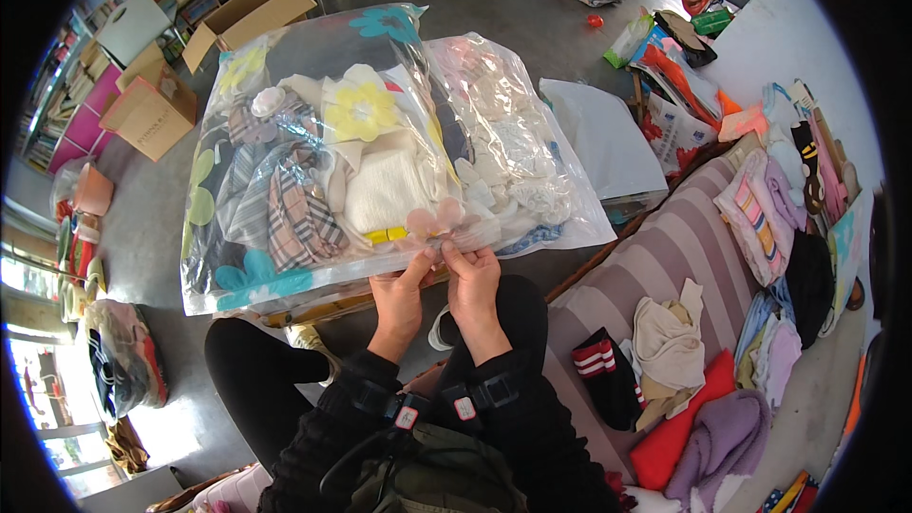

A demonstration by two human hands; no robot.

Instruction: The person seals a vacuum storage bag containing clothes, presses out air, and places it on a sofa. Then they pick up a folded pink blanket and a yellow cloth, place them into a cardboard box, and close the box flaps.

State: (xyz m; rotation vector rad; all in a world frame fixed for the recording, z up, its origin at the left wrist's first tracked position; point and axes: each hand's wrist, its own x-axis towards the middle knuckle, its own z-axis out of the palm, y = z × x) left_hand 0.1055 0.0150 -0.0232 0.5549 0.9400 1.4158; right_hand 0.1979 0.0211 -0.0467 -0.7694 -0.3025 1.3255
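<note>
A clear plastic storage bag [299, 281] with blue, yellow and pink printed flowers lies flat before me, its front edge towards my knees. My left hand [399, 299] and my right hand [473, 288] meet at this edge, thumbs on top, pinching the film close to a pink flower. Through the film I see a folded cream knit garment [385, 182], a plaid cloth [303, 214] and a grey striped cloth [246, 189]. A second clear bag [524, 157] of pale lacy clothes lies against its right side. The fingers under the edge are mostly hidden.
On the right, a striped couch [641, 249] holds black socks with red stripes [602, 377], a beige garment [666, 338], a red cloth [677, 427] and a purple fleece [723, 442]. Cardboard boxes [153, 110] stand on the left floor near a bookshelf [60, 96].
</note>
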